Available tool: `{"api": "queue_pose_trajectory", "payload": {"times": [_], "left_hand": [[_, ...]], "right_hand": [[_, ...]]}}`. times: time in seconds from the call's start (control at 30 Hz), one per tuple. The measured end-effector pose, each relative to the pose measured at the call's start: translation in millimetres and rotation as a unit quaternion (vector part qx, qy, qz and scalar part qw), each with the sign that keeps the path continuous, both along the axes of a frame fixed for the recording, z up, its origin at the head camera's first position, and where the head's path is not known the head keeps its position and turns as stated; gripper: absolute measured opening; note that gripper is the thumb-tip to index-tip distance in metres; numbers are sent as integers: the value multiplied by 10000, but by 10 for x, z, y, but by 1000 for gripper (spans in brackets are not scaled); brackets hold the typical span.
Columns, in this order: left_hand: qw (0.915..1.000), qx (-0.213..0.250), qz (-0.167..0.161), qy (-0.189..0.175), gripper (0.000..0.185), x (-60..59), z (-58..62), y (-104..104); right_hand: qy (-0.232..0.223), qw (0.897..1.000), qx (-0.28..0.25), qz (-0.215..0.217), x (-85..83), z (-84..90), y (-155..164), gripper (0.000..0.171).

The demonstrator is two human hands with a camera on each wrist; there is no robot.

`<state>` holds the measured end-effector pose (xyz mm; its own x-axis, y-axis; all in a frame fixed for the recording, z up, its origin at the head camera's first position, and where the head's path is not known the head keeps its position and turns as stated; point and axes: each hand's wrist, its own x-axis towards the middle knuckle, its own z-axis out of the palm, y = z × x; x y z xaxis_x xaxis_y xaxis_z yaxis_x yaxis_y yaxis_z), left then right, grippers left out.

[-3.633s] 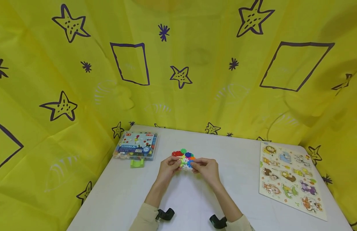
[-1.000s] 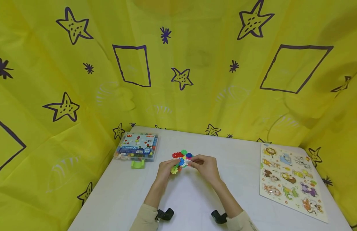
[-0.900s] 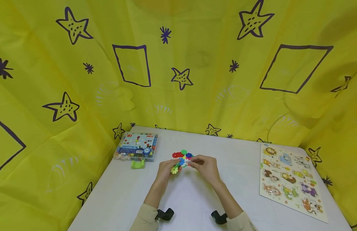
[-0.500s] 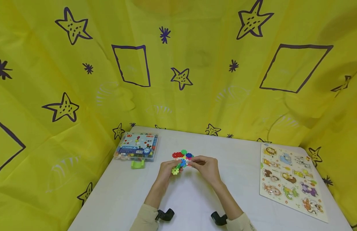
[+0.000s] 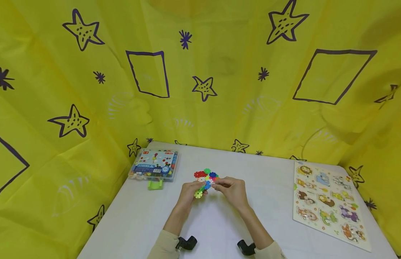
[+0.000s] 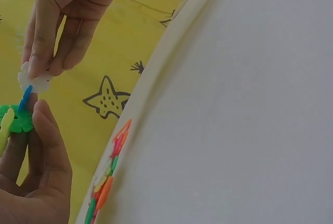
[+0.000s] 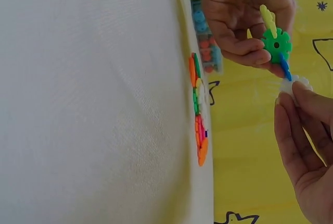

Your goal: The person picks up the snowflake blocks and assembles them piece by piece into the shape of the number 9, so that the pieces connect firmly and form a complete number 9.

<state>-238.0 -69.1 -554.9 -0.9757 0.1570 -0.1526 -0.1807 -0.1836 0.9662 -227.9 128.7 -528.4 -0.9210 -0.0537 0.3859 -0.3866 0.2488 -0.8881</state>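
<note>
**Both hands on a short chain of snowflake discs**

A yellow cloth (image 5: pixel 220 90) printed with purple stars and squares hangs all round, and in front of me is a white table (image 5: pixel 220 230). I'm watching both hands meet just above its middle.

The left hand (image 5: pixel 189 192) holds a small chain of discs (image 5: pixel 202 189). On the right wrist view I see a green disc (image 7: pixel 276 39) pinched between thumb and curled fingers, with a yellow disc (image 7: pixel 268 20) slotted in on one side and a blue disc (image 7: pixel 284 66) on the other. The chain is off the table, held in the air.

The right hand (image 5: pixel 231 189) comes in from the other side. Its thumb and fingertips are clamped on a white disc (image 7: pixel 295 84), and that white one touches the end of the blue disc. The left wrist view shows the same: white disc (image 6: pixel 34 81) under the right fingertips (image 6: pixel 39 62), blue edge just below it.

Just beyond the hands, flat on the table, lies a cluster of loose discs (image 5: pixel 205 175), red, green, blue and orange, near the hands but apart from the held chain.

Far left of the table sits a clear box (image 5: pixel 154 164) of small coloured pieces, with a green clip (image 5: pixel 154 185) just in front of it. Well to the right lies an animal puzzle board (image 5: pixel 328 201), flat, near the table's edge.
</note>
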Motion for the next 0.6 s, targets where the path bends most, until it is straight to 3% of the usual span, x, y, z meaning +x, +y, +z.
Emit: {"api": "queue_pose_trajectory", "payload": {"times": [0.17,0.4,0.6], "left_hand": [[9997,227,-24,-12,31,15,-10,-5],[9997,201,-24,101,30,10,17,-6],[9996,210,-129,119,26,-39,40,-40]], "right_hand": [[26,9999,-110,103,22,9,-23,8],[104,9997,-31,210,10,31,-25,8],[31,9985,547,-16,-101,41,-12,22]]}}
